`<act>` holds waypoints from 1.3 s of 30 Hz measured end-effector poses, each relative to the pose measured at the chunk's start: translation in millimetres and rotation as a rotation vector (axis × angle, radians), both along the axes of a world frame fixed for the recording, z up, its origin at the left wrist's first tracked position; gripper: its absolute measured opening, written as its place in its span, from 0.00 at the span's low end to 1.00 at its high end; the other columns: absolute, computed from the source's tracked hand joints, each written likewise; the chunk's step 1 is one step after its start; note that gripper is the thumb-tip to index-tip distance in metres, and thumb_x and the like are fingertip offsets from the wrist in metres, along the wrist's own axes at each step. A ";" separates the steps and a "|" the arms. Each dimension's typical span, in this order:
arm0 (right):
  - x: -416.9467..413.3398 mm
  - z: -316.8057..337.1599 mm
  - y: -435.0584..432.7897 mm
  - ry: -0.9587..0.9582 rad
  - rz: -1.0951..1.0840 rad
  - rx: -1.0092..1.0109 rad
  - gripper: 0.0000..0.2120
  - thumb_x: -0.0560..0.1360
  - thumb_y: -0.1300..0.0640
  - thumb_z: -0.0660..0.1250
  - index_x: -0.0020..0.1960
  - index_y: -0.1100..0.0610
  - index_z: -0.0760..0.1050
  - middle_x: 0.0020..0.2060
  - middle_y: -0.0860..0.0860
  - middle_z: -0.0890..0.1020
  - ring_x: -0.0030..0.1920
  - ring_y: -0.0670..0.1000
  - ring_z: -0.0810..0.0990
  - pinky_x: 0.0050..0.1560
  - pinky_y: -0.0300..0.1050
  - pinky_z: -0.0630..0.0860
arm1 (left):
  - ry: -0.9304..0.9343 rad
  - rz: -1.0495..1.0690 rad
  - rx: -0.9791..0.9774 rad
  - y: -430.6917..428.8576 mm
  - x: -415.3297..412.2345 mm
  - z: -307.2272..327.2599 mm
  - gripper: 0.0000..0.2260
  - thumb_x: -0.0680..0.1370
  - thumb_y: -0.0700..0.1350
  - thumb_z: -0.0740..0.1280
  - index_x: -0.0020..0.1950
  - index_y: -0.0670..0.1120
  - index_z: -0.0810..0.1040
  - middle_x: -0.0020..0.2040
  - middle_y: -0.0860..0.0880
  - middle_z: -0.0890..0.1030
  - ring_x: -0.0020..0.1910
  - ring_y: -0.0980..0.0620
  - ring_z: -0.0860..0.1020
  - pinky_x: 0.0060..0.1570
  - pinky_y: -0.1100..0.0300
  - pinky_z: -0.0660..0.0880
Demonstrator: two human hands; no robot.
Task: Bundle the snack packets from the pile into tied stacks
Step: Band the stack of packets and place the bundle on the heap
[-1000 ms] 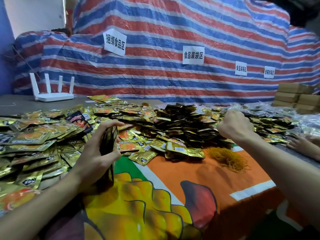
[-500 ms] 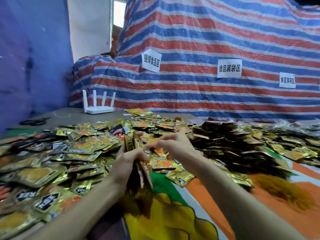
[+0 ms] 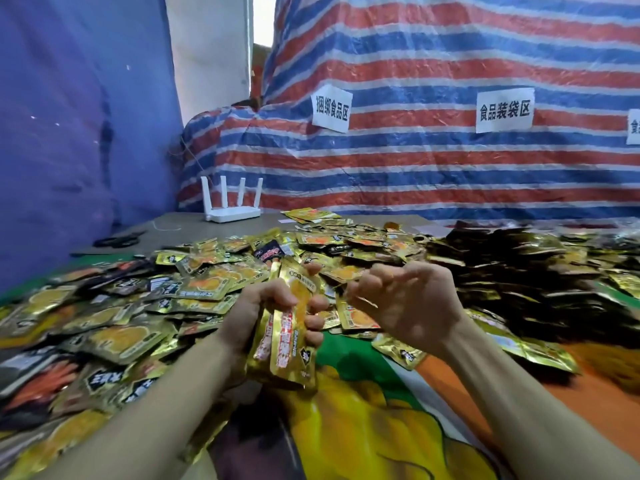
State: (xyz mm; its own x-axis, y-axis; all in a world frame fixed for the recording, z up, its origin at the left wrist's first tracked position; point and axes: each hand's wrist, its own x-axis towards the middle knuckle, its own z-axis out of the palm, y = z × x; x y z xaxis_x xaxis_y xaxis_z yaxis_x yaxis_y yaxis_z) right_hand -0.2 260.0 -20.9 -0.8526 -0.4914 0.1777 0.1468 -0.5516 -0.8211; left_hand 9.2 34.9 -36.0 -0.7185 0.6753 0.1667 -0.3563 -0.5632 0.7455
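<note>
My left hand (image 3: 258, 315) grips an upright stack of gold snack packets (image 3: 294, 344) just above the printed cloth. My right hand (image 3: 412, 306) hovers right beside the stack with its fingers curled and spread; a thin yellow rubber band (image 3: 389, 271) seems looped over them, though it is hard to make out. A wide pile of loose gold packets (image 3: 131, 306) covers the table to the left and behind my hands. A heap of darker packets (image 3: 519, 261) lies to the right.
A white router (image 3: 232, 211) with upright antennas and black scissors (image 3: 117, 240) sit on the grey tabletop at the back left. A striped tarp (image 3: 415, 174) with paper signs walls off the rear. Bright printed cloth (image 3: 363, 427) covers the near table.
My right hand came back from the rubber-band pile on the right to the stack in my left hand. The view swung left, and the stack now stands more upright.
</note>
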 end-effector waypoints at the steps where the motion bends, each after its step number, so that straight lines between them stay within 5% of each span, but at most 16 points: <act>1: 0.7 1.4 -0.7 0.025 0.003 -0.039 0.05 0.65 0.62 0.63 0.34 0.60 0.77 0.32 0.54 0.74 0.40 0.57 0.78 0.61 0.55 0.77 | 0.011 -0.021 0.001 1.2 0.5 -0.3 0.30 0.60 0.33 0.71 0.62 0.47 0.75 0.44 0.42 0.72 0.36 0.48 0.71 0.35 0.56 0.75; 5: 0.6 -0.6 -2.2 0.088 -0.031 -0.035 0.18 0.71 0.68 0.68 0.58 0.56 0.86 0.45 0.53 0.85 0.32 0.47 0.80 0.45 0.45 0.84 | 0.021 -0.008 -0.019 5.2 2.7 1.7 0.31 0.57 0.35 0.75 0.59 0.44 0.73 0.44 0.44 0.72 0.36 0.49 0.71 0.35 0.57 0.74; 9: 5.1 -5.4 -11.9 0.158 -0.048 0.105 0.20 0.74 0.64 0.70 0.64 0.50 0.82 0.61 0.58 0.83 0.39 0.52 0.87 0.32 0.38 0.82 | 0.013 0.009 -0.130 6.7 5.6 2.1 0.22 0.59 0.36 0.72 0.51 0.39 0.73 0.40 0.43 0.73 0.34 0.49 0.72 0.35 0.57 0.74; 15: 12.2 -10.3 -26.0 0.213 -0.218 0.341 0.34 0.65 0.54 0.80 0.70 0.53 0.76 0.57 0.59 0.85 0.50 0.59 0.87 0.34 0.47 0.83 | -0.112 0.283 -0.276 9.1 -4.0 -7.8 0.20 0.62 0.36 0.67 0.54 0.42 0.78 0.36 0.43 0.72 0.32 0.48 0.72 0.32 0.55 0.75; 18: 16.7 -13.6 -31.9 0.281 -0.338 0.532 0.40 0.61 0.52 0.83 0.71 0.52 0.75 0.55 0.56 0.86 0.51 0.56 0.87 0.36 0.51 0.84 | -0.042 0.673 -0.419 11.7 -10.7 -12.0 0.17 0.65 0.38 0.70 0.54 0.48 0.78 0.38 0.44 0.76 0.32 0.48 0.74 0.31 0.56 0.75; 21: 23.7 -18.8 -44.4 0.325 -0.358 0.663 0.38 0.62 0.53 0.85 0.70 0.47 0.76 0.59 0.52 0.82 0.52 0.52 0.87 0.40 0.51 0.85 | 0.017 1.098 -0.222 17.4 -13.1 -11.4 0.19 0.73 0.34 0.69 0.53 0.59 0.76 0.45 0.45 0.78 0.37 0.48 0.79 0.35 0.52 0.79; 23: 28.3 -23.3 -56.0 0.462 -0.393 0.812 0.33 0.64 0.50 0.84 0.67 0.42 0.78 0.56 0.42 0.83 0.54 0.44 0.85 0.45 0.41 0.83 | 0.048 1.189 -0.124 21.3 -11.3 -9.4 0.19 0.75 0.34 0.69 0.57 0.57 0.74 0.51 0.43 0.78 0.41 0.46 0.80 0.41 0.47 0.81; 26: 32.6 -28.5 -73.6 0.592 -0.476 0.809 0.24 0.67 0.55 0.82 0.59 0.41 0.78 0.49 0.36 0.84 0.50 0.35 0.82 0.45 0.27 0.75 | 0.042 1.204 -0.184 22.8 -10.0 -9.6 0.20 0.77 0.39 0.70 0.64 0.52 0.69 0.49 0.42 0.80 0.45 0.42 0.82 0.51 0.37 0.81; 31: 31.3 -27.9 -70.7 0.525 -0.606 0.680 0.26 0.66 0.58 0.83 0.61 0.49 0.79 0.53 0.42 0.83 0.50 0.34 0.81 0.46 0.27 0.75 | -0.090 0.943 -0.141 26.1 -5.0 -5.9 0.23 0.79 0.44 0.70 0.72 0.42 0.67 0.50 0.39 0.79 0.44 0.41 0.83 0.43 0.48 0.82; 35: 30.5 -24.6 -65.0 0.499 -0.593 0.651 0.27 0.61 0.55 0.85 0.57 0.52 0.81 0.47 0.43 0.85 0.47 0.38 0.83 0.44 0.31 0.77 | -0.110 0.884 -0.124 31.6 -6.6 -7.7 0.23 0.79 0.45 0.70 0.71 0.43 0.67 0.50 0.39 0.78 0.45 0.41 0.82 0.51 0.43 0.81; 39: 27.5 -25.2 -64.6 0.479 -0.598 0.625 0.26 0.57 0.50 0.81 0.54 0.52 0.81 0.43 0.41 0.85 0.44 0.40 0.84 0.39 0.32 0.76 | -0.096 0.883 -0.104 34.8 -5.1 -10.2 0.12 0.78 0.45 0.70 0.59 0.51 0.72 0.42 0.44 0.82 0.38 0.44 0.84 0.44 0.48 0.81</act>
